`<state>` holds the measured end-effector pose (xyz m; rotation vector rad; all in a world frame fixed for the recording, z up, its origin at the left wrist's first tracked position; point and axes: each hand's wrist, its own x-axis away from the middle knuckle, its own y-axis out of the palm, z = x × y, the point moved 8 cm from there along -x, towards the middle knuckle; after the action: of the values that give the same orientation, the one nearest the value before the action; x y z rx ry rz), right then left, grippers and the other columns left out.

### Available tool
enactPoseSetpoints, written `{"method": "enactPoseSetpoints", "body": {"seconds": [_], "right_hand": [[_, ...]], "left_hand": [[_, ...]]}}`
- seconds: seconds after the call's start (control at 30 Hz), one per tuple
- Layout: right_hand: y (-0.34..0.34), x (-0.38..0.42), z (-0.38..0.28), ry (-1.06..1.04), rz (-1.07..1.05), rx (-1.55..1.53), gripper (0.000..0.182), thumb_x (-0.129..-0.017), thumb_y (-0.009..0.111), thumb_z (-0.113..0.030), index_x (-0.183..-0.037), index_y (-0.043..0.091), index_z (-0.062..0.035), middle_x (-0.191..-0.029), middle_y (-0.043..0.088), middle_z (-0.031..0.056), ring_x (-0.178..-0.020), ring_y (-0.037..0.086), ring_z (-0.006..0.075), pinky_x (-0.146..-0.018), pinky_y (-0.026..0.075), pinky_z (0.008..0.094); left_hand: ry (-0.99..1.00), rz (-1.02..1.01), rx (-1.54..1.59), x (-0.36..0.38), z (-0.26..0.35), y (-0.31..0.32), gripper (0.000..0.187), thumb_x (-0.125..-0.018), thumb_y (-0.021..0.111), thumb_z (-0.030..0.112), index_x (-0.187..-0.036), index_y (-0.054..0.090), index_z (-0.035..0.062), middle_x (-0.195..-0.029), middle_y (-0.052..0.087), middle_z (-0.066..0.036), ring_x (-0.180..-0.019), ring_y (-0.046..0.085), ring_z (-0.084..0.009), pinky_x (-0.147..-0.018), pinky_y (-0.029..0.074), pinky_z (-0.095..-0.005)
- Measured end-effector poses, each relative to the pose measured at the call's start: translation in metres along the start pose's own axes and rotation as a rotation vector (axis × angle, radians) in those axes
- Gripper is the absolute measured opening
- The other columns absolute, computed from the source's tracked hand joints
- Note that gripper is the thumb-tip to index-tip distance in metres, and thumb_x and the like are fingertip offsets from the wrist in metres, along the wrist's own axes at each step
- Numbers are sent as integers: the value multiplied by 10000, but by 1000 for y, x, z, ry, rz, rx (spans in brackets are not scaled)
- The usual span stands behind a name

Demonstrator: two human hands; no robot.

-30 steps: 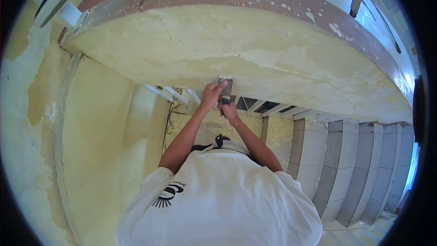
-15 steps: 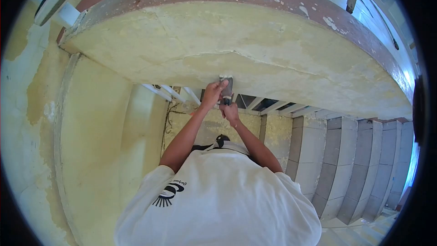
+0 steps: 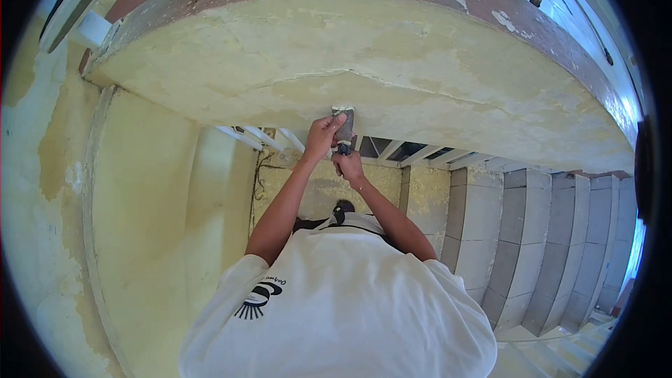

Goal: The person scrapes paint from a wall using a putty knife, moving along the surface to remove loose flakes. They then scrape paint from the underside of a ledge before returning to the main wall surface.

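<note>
Left hand (image 3: 322,137) grips the scraper (image 3: 343,124) by its blade, thumb on the face | right hand (image 3: 348,165) wrapped round the handle (image 3: 344,148) | scraper's up at the yellow plaster (image 3: 392,42), near side of that crack (image 3: 350,71) | plaster could flake off if the edge digs too hard

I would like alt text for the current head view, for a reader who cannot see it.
A left hand and a right hand grip a scraper near a cracked yellow surface; whether it touches is unclear. The person wears a white shirt, and tiled stairs fill the picture's right side.
</note>
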<state>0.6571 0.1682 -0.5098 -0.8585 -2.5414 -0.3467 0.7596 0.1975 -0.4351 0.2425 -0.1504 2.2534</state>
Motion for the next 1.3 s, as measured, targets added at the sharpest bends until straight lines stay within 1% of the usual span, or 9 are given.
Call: {"method": "enactPoseSetpoints", "body": {"seconds": [0.33,0.5,0.57,0.67,0.8,0.9,1.1,1.17,1.3], "right_hand": [[-1,-2,1,-149,10,41,218,-666,582,-153,-505,491,-38,-464,489,42,-372,469,139,-354,343,280],[-33,1,61,102,-35,72,223,-682,595,-190,-535,519,-41,-472,504,49,-387,499,140,-355,353,268],[-49,-11,77,80,-1,26,202,-679,599,-186,-556,529,-43,-471,503,50,-384,495,139,-350,341,262],[-69,-18,77,106,22,-53,191,-676,595,-167,-546,525,-45,-466,501,54,-378,484,138,-347,332,267],[-86,-17,54,-104,97,-25,181,-662,580,-137,-532,515,-31,-459,492,50,-368,466,130,-344,326,279],[-103,-18,56,-101,188,93,170,-650,572,-124,-529,509,-23,-447,478,40,-357,456,127,-348,333,276],[-108,-5,28,-187,241,47,115,-623,556,-70,-524,513,-29,-415,454,33,-345,446,124,-347,345,281],[-106,-14,35,-267,227,130,89,-607,562,-62,-540,511,-32,-429,463,43,-346,452,139,-345,350,287],[-106,3,35,-115,256,-43,115,-620,561,-85,-544,518,-10,-473,495,65,-360,462,141,-339,350,291]], "left_hand": [[65,-5,122,10,18,7,508,-841,549,513,-873,621,11,-755,664,-95,-588,618,-120,-515,486,-233],[-83,-29,-62,-13,-90,27,572,-834,528,553,-844,610,-13,-742,653,-104,-545,564,-107,-517,477,-232],[-20,-69,-276,-17,-80,46,615,-831,508,581,-811,616,-25,-710,645,-92,-577,572,-117,-544,470,-254],[-12,-188,-192,-18,-48,78,546,-858,511,528,-915,605,-7,-779,658,-72,-619,594,-103,-570,477,-218],[-6,-117,-246,-24,-40,87,629,-822,515,591,-767,623,-26,-667,617,-77,-577,558,-126,-594,465,-276],[-24,-151,-31,-30,-54,97,589,-825,536,564,-746,620,-13,-627,587,-47,-555,535,-103,-561,455,-255],[57,-109,-161,-10,10,101,547,-828,551,541,-723,615,8,-573,522,-10,-521,500,-87,-506,433,-242],[5,-151,-169,-16,-23,101,542,-829,553,537,-742,625,7,-586,542,-18,-509,493,-87,-504,430,-241],[8,-177,-103,-19,-10,108,529,-835,557,517,-792,624,-6,-677,621,-60,-542,551,-91,-529,475,-234]]}}
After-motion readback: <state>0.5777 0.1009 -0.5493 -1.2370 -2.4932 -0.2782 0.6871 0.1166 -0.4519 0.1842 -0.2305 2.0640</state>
